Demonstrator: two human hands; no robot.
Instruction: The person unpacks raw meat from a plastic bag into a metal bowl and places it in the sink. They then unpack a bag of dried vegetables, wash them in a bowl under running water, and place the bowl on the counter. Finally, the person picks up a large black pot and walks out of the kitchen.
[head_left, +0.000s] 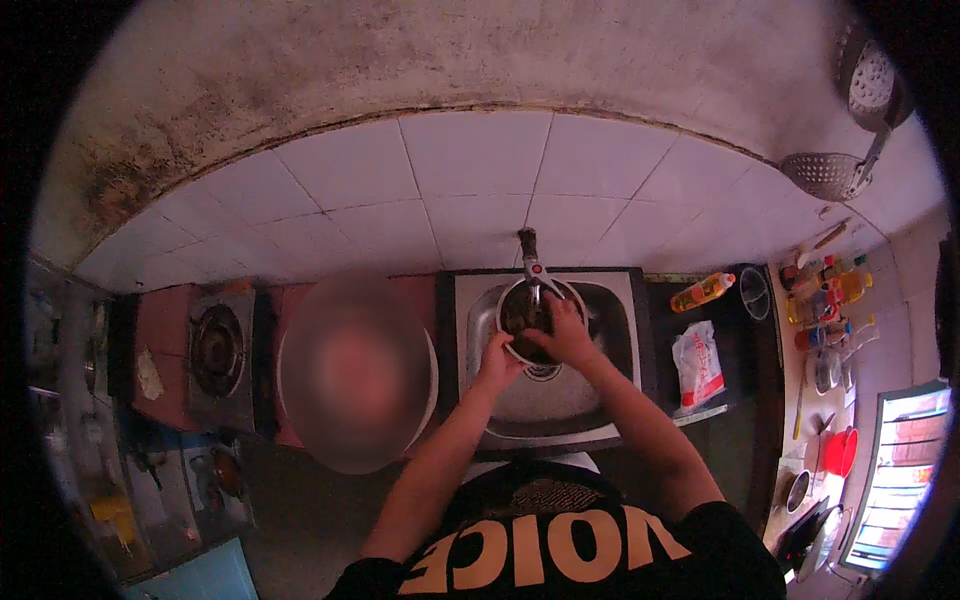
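A round bowl with a pale rim (512, 348) is held in the stainless steel sink (555, 405), under the tap (534, 270). Dark, wet-looking contents (521, 307) fill it, too dim to name. My left hand (501, 361) grips the bowl's near left rim. From the right, my right hand (568, 334) reaches over the rim into the bowl, fingers and thumb spread against the contents. Water seems to fall from the spout into the bowl. The sink drain (541, 370) shows just below it.
Left of the sink, a large round pale container (432, 367) is mostly hidden by a blur; beyond is a gas burner (220, 350). At right lie a bottle of orange liquid (701, 292), a printed plastic bag (697, 364) and a clear bowl (754, 292). Several bottles (825, 300) line the right counter.
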